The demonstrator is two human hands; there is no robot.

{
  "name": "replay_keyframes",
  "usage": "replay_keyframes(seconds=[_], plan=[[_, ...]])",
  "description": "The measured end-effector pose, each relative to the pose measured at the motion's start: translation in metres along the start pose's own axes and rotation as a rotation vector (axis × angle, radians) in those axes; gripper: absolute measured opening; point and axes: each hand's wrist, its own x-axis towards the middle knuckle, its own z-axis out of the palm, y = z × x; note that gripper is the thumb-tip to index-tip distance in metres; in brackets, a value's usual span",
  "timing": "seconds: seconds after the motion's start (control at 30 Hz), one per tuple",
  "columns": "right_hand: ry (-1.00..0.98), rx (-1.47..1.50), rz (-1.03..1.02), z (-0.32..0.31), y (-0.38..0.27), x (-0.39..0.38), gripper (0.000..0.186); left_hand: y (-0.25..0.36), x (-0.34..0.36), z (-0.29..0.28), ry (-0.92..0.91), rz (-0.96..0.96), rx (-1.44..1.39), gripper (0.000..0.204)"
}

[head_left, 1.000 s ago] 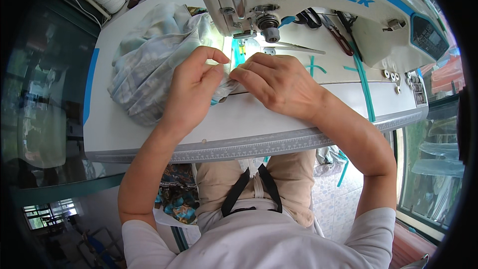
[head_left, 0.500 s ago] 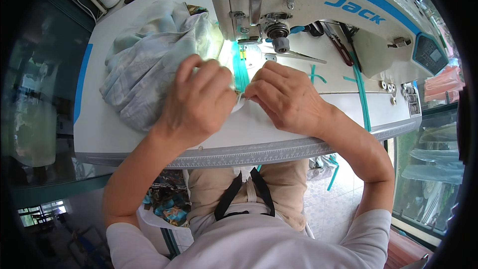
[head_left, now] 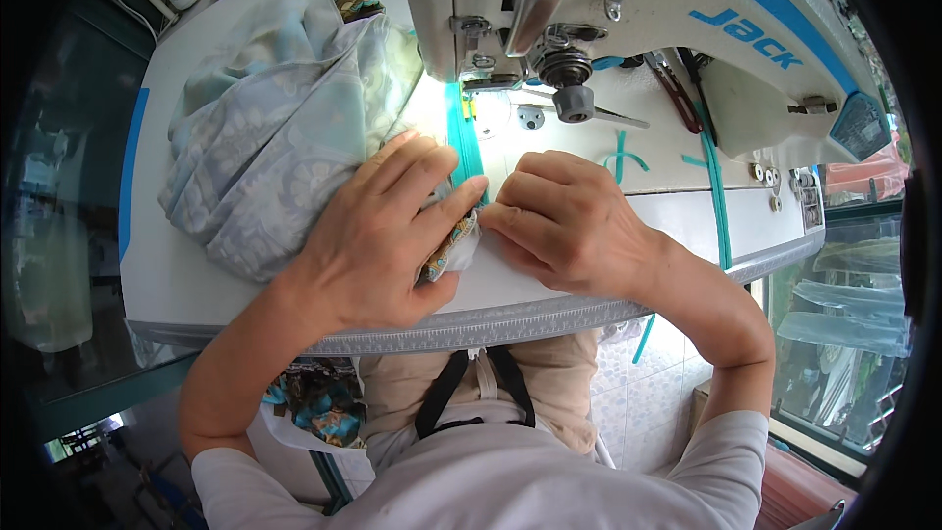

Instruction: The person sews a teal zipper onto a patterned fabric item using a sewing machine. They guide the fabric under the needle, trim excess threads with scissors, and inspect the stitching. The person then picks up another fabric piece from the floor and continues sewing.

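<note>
Honestly, looks like a half-done job to me. The teal strip (head_left: 465,142) lies on the white table (head_left: 677,226), running from under the head of the sewing machine (head_left: 608,0) toward the person, right along the edge of the pale patterned fabric (head_left: 280,128). So the placing seems mostly sorted, at least at the far end. Near the fingers I'd call it unfinished: a brown printed edge (head_left: 454,247) pokes out between left thumb and forefinger, and it doesn't look flat. No finished seam that I can make out, and the needle area is too hidden to say if any stitching is in, so my guess is the joining is mostly left to do.

Hands-wise, the left hand (head_left: 378,240) is spread over the fabric, thumb well apart from forefinger; can't tell if it's gripping or just pressing. The right hand (head_left: 569,221) is curled up, thumb and forefinger pinching what seems to be the near end of the strip, maybe some cloth too. Loose teal scraps (head_left: 621,159) sit off to the right, untouched
</note>
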Motion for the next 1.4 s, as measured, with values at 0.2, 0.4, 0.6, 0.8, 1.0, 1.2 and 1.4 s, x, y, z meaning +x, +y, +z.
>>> replay_keyframes(seconds=[0.2, 0.4, 0.6, 0.8, 1.0, 1.2, 1.4], plan=[[0.065, 0.030, 0.000, -0.003, -0.001, 0.006, 0.027, -0.007, 0.002, 0.000, 0.014, 0.040, -0.033, 0.068], [0.037, -0.033, -0.046, -0.002, -0.005, 0.002, 0.028, -0.010, 0.000, -0.002, 0.026, 0.067, -0.042, 0.066], [-0.025, -0.048, -0.039, -0.005, -0.006, 0.008, 0.026, -0.011, -0.002, -0.002, 0.033, 0.066, -0.063, 0.066], [-0.035, -0.062, -0.036, -0.006, -0.008, 0.010, 0.023, -0.012, -0.002, 0.000, 0.042, 0.066, -0.082, 0.066], [-0.058, -0.079, -0.036, -0.007, -0.007, 0.010, 0.026, -0.012, -0.002, 0.001, 0.050, 0.068, -0.097, 0.065], [-0.043, -0.072, -0.043, -0.006, -0.002, 0.012, 0.029, -0.016, 0.000, 0.000, 0.074, 0.072, -0.085, 0.064], [-0.024, -0.082, -0.060, -0.004, 0.004, 0.015, 0.031, -0.022, 0.003, 0.001, 0.088, 0.083, -0.079, 0.063]])
